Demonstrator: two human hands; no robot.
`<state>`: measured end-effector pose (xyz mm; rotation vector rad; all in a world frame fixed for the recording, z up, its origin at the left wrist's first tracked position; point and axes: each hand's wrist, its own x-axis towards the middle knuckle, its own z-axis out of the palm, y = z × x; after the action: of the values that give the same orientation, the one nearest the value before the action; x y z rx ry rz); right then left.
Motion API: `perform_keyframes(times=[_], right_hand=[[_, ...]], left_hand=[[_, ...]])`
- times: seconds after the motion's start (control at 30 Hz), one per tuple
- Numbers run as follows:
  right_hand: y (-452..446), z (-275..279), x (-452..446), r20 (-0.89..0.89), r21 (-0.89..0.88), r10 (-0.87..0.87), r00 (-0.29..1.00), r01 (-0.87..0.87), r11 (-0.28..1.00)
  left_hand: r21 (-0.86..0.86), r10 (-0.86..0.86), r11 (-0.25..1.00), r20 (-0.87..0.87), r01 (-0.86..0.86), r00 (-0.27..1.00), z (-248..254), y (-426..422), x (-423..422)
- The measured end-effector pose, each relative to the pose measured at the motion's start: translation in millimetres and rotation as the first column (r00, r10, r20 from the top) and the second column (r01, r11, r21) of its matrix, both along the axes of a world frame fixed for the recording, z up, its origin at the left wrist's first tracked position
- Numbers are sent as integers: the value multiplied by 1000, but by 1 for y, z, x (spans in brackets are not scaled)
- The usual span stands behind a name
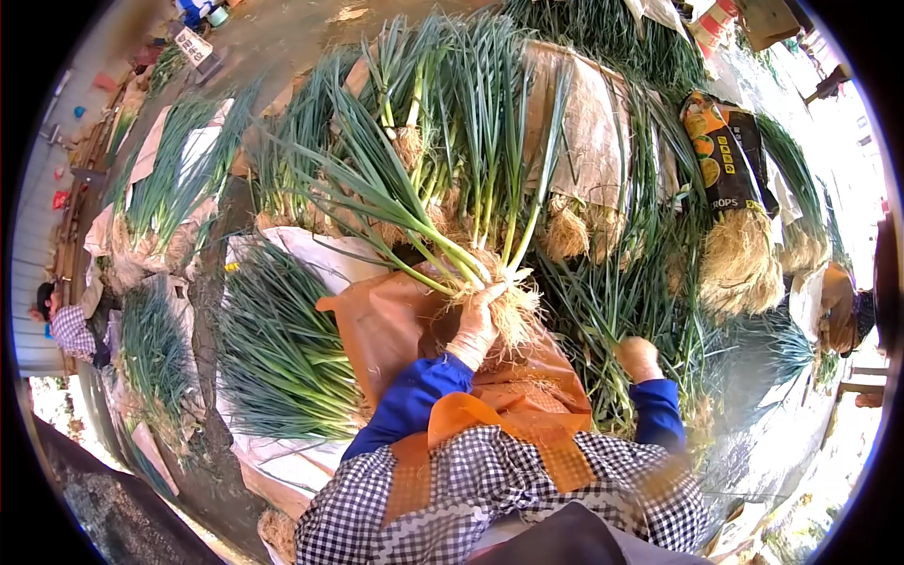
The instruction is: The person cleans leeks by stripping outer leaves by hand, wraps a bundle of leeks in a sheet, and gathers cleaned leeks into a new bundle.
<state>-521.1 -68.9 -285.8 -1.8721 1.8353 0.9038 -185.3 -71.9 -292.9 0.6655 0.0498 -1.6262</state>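
My left hand point(476, 325) is wrapped around a small bunch of leeks point(464, 264) at the root end. Their green leaves fan up and away from me, and pale shaggy roots hang beside my fingers. Beneath this bunch an orange-brown apron or sheet point(377, 325) covers my lap. My right hand point(638, 360) is closed like a fist, low over a loose heap of leeks point(589, 306) on the right. Its fingers are mostly hidden, so what it grips, if anything, does not show.
A pile of leeks point(282, 348) lies on white sheeting to the left. Several rooted bundles stand ahead, some wrapped in a tan sack point(589, 122) or a black printed bag point(720, 160). Another person point(73, 330) is at far left. A small sign point(195, 47) stands at upper left.
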Motion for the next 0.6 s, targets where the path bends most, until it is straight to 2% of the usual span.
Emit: perform_keyframes(times=[0.03,0.07,0.1,0.13,0.17,0.2,0.23,0.3,0.33,0.37,0.43,0.47,0.5,0.57,0.6], right_hand=[[-4,11,1,-7,3,-6,1000,6,1000],[-9,19,13,39,-29,36,999,-35,999],[-19,28,30,84,-66,83,993,-78,995],[-30,49,65,445,-144,-73,893,151,978],[-41,65,109,752,-131,-160,640,382,915],[-50,66,145,906,46,-232,355,460,886],[-54,63,173,957,240,-288,31,471,849],[-58,53,209,919,392,-373,-129,414,821],[-54,57,219,819,565,-450,-356,370,737],[-49,66,218,882,457,-368,-294,342,821],[-42,58,217,909,416,-371,-190,350,840],[-38,50,217,877,471,-383,-291,359,806],[-37,44,215,858,509,-398,-324,435,743],[-40,31,207,789,605,-391,-473,490,627],[-48,14,202,809,581,-359,-465,545,605]], left_hand=[[14,-20,1000,12,20,1000,10,2,0],[2,-53,999,54,53,997,-10,1,-2],[-3,-59,998,56,60,997,-6,1,-2],[56,-101,994,51,98,994,3,3,-3],[112,-139,985,48,133,989,13,5,-3],[126,-162,981,113,147,980,22,5,-4],[44,-262,965,54,260,963,7,6,3],[60,-244,968,-2,244,970,40,6,8],[52,-216,973,-148,226,965,11,4,13],[61,-277,954,-203,294,939,16,5,20],[-53,-411,912,-149,408,900,4,6,21],[-49,-408,913,-154,406,900,6,8,18],[-66,-365,931,-130,359,922,8,9,13],[-104,-277,958,-79,268,958,12,9,6],[-65,-271,962,-133,265,953,10,12,6]])
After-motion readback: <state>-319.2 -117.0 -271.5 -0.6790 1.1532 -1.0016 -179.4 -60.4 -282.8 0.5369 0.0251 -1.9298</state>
